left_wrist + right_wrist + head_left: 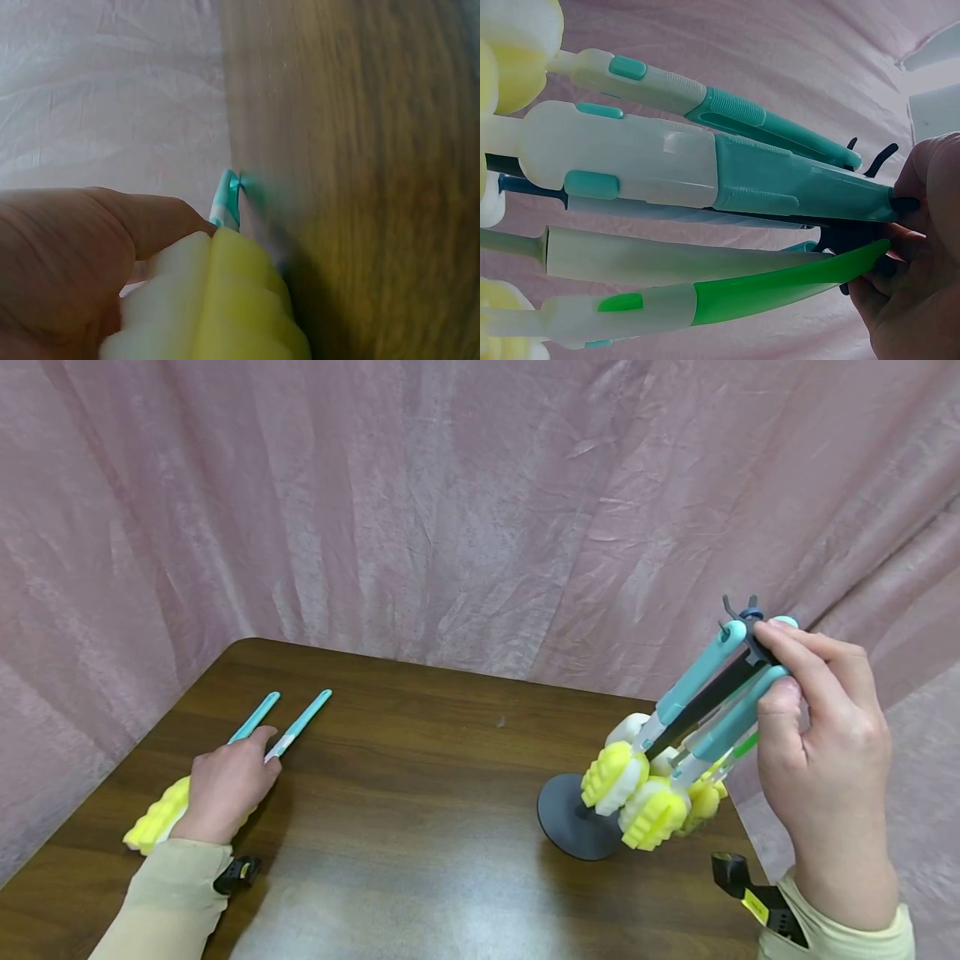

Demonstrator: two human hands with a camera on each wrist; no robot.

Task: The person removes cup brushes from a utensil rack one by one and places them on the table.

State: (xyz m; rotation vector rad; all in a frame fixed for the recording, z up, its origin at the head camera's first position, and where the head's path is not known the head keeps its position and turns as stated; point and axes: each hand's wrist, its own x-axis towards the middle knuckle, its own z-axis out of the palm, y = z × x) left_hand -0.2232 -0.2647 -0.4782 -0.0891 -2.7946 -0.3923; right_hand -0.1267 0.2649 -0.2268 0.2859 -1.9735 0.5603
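Note:
At the table's left, two sponge brushes lie with turquoise handles (303, 718) pointing away. My left hand (228, 785) covers their middles; its fingers grip the right-hand sponge brush near its white neck. In the left wrist view, that brush's yellow-and-white sponge head (232, 300) shows beside my thumb (161, 221). My right hand (832, 727) holds the hooked top of a black stand (705, 706), fingers and thumb around the hub. Several sponge brushes hang from it, with turquoise handles (795, 176), a bright green handle (780, 296) and yellow-and-white heads (656, 814) downward.
The stand's round black base (577, 818) is over the right side of the brown wooden table (420, 793). A pink curtain (420, 510) hangs behind the table's far edge. Each wrist wears a black strap (780, 910).

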